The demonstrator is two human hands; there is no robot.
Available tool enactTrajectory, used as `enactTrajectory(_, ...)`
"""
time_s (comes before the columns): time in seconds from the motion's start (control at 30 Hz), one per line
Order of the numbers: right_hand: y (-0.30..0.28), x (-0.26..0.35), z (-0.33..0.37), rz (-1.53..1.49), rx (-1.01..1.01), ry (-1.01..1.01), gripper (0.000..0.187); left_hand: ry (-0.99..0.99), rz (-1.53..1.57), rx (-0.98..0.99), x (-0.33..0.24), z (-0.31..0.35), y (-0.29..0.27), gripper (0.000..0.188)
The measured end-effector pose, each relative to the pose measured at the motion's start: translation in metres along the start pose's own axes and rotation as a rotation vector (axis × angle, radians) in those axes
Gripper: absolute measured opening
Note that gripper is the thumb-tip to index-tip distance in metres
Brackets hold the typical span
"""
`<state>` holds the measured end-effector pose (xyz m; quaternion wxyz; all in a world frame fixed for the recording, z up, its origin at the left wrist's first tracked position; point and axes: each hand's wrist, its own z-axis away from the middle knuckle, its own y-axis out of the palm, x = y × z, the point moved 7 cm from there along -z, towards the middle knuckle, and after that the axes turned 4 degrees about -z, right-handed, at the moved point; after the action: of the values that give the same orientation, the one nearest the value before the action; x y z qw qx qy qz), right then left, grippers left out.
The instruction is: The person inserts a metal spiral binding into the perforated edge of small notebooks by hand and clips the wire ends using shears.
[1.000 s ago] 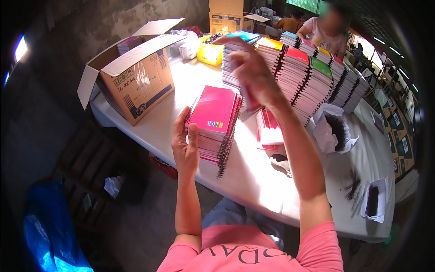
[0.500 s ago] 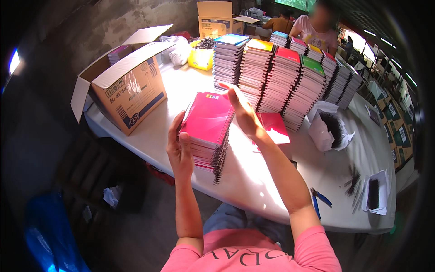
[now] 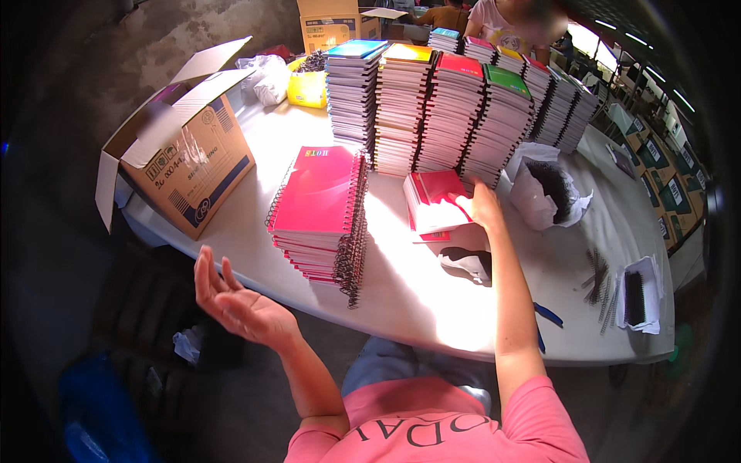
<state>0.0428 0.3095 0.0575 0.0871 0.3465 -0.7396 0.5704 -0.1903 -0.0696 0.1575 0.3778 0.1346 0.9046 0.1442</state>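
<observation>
My left hand (image 3: 243,305) is raised off the table's front edge, fingers apart and holding nothing. Close by stands a tall stack of pink-red spiral notebooks (image 3: 320,193), with loose coil ends hanging down its right side. To the right lies a low pile of red-covered books (image 3: 436,189). My right hand (image 3: 484,207) grips the right edge of that pile, its thumb over the top cover and the other fingers partly hidden. A small black-and-white item (image 3: 467,264) lies near my right forearm; its kind is unclear.
Tall stacks of bound notebooks (image 3: 451,108) line the back. An open cardboard box (image 3: 189,166) stands left. At right are a paper-wrapped bundle of black coils (image 3: 552,189), loose coils (image 3: 598,278), blue-handled pliers (image 3: 546,315) and a white box (image 3: 639,297). Another person (image 3: 505,27) is beyond.
Both hands have come off the tall notebook stack, which now stands on the table. My left hand moved left and nearer; my right hand moved right to the low red pile.
</observation>
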Motion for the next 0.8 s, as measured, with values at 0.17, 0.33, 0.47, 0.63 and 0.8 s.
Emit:
enactTrajectory(0.17,-0.026,0.0,0.016,-0.234,-0.01,0.063,0.038,0.378,0.235,0.264,-0.071,0.056,0.022,0.036)
enactTrajectory(0.33,-0.062,0.037,0.078,-0.949,0.049,-0.067,0.028,-0.304,0.166,0.786,-0.042,0.142,0.103,0.043)
enactTrajectory(0.47,-0.07,0.054,0.154,-1.0,0.287,-0.218,0.043,-1.017,0.595,0.808,0.021,0.19,0.116,0.02)
enactTrajectory(0.63,-0.163,-0.12,0.139,0.124,-0.275,0.07,0.058,0.047,-0.167,1.308,-0.023,0.155,0.118,0.02)
enactTrajectory(0.8,-0.213,-0.296,0.147,0.61,-0.173,0.723,0.054,0.457,-0.404,1.437,-0.014,0.189,0.109,0.013)
